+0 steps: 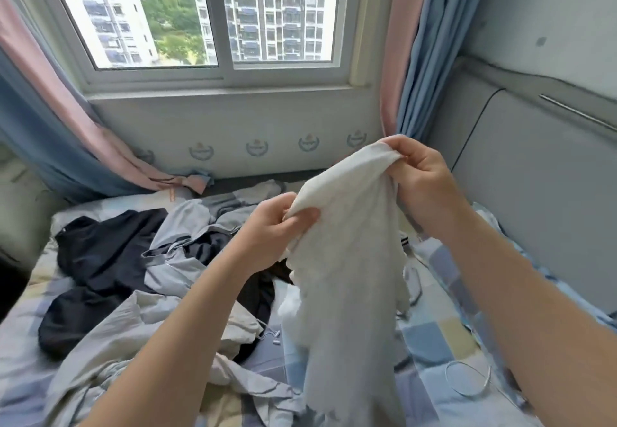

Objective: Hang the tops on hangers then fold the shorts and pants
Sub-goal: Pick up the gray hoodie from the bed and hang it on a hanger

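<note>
Above the middle of the bed (444, 333), the left hand (273, 229) and right hand (420, 179) both hold the white top (347, 259), fingers clamped on its upper edge, beside the clothes pile (133, 259).

Soft daylight is being let in through the window (207, 16). Lines near the edges are being bent.

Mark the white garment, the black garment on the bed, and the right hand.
white garment (344, 259): head view, middle of the hanging cloth.
black garment (110, 249): head view, flat middle of the spread-out cloth.
right hand (424, 178): head view, back of the hand, gripping the white garment's top edge.
</note>
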Demonstrator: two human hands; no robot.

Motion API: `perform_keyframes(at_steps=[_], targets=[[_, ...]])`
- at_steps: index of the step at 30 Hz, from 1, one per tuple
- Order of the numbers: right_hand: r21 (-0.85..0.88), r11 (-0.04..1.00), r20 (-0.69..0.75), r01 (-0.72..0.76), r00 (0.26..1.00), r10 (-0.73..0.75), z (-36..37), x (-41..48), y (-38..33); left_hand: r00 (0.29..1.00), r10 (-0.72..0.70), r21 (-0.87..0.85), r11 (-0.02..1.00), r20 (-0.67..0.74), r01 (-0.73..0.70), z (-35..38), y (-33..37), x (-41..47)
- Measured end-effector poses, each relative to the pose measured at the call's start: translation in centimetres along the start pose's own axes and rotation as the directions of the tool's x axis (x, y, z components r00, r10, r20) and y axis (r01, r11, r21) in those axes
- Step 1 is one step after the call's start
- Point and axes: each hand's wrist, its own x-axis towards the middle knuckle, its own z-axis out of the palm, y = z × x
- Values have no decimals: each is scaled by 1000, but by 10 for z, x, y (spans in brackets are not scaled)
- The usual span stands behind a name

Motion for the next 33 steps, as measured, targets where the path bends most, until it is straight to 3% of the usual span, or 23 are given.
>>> perform_keyframes(at_steps=[4,6,10,13,16,19,23,26,29,33], targets=[[-113,992,-23,-61,998,58,-12,16,15,966,114,83,992,-234,-97,-4,25,12],[-180,974,15,-138,990,143,-14,21,25,946,93,86,994,-309,-70,0,39,20],[-235,952,11,-197,979,205,-21,12,32,887,-171,-28,984,-428,177,22,42,34],[-152,966,92,-211,970,226,-26,-20,38,824,-395,-339,902,-406,266,49,31,32],[-203,939,225,-277,920,320,-24,-53,52,783,-449,-445,860,-429,249,69,30,34],[-243,920,288,-308,883,372,-19,-65,64,792,-436,-494,846,-427,199,90,40,41],[-295,924,190,-243,933,306,-20,-55,76,830,-404,-585,802,-384,120,123,57,51],[-427,885,57,-186,971,231,-36,-45,87,832,-380,-615,786,-403,62,141,67,57],[-483,838,4,-253,957,291,-60,-41,103,836,-353,-656,755,-420,-11,156,78,62],[-635,687,-1,-353,890,456,-102,-45,144,813,-323,-684,719,-486,-123,167,93,71]])
